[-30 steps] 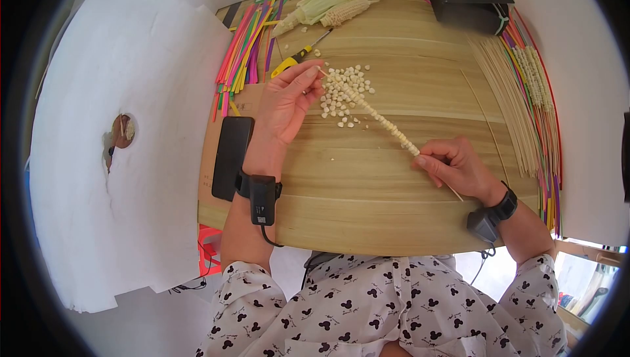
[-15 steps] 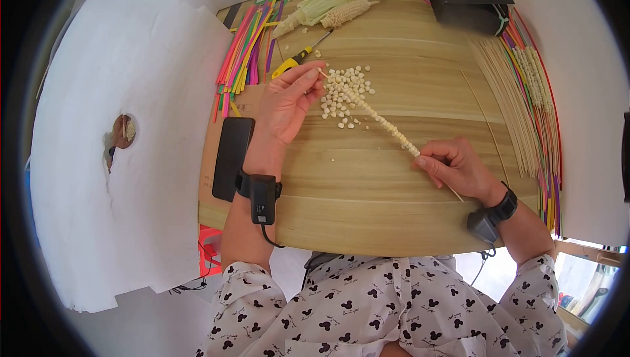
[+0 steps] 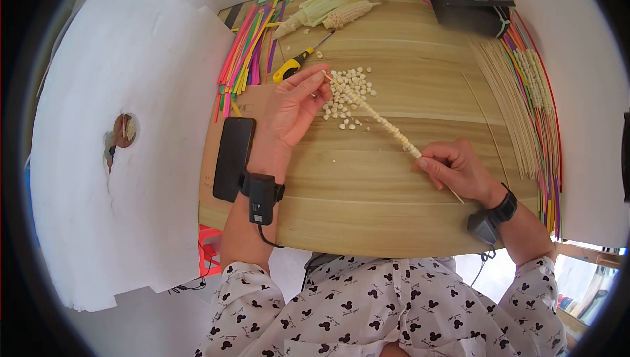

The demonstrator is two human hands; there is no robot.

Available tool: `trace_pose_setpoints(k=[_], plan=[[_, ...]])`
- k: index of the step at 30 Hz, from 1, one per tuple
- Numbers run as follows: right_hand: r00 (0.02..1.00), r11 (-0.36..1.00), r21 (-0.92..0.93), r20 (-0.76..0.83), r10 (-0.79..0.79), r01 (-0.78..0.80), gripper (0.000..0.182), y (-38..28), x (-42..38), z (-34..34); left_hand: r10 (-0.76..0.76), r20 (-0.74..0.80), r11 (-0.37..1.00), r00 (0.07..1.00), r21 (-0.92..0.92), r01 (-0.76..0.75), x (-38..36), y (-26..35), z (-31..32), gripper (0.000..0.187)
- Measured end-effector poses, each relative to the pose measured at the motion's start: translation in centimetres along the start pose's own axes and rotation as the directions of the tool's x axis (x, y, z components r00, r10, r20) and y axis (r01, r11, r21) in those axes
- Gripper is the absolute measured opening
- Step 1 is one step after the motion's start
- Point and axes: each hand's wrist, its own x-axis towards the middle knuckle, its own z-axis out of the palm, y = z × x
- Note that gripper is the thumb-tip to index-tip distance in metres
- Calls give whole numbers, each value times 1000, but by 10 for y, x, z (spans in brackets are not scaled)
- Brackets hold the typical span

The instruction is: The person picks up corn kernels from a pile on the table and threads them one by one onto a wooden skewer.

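A thin wooden stick threaded with pale corn kernels [image 3: 384,123] slants across the middle of the table between my hands. My right hand [image 3: 456,168] pinches it near its lower end, and bare stick pokes out below the fingers. At the upper end my left hand [image 3: 295,104] has thumb and forefinger closed at the stick's tip; whether a kernel is between them is too small to tell. Loose kernels [image 3: 351,88] lie in a pile beside my left fingers, partly under the stick.
A yellow-handled screwdriver [image 3: 293,65], coloured strips [image 3: 249,48] and a phone [image 3: 233,159] lie left. Corn husk and cob [image 3: 348,13] are at the back, a black box [image 3: 469,6] back right. Thin sticks [image 3: 505,101] and kernel-covered sticks [image 3: 535,78] lie right.
My left hand has shifted slightly right and down at the stick's tip. My right hand keeps its grip in nearly the same place.
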Motion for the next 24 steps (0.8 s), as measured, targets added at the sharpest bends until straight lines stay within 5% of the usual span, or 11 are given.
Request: trace_pose_setpoints(k=[8, 24], plan=[[1000, 1000, 5, -12, 3, -3, 20, -2, 0, 0, -206, 45, 968, 978, -135, 210, -2, -12, 7, 30], [1000, 1000, 25, -18, -8, 8, 21, -2, 0, -1, -147, 48, 989, 988, 20, 146, -14, -12, 35, 27]])
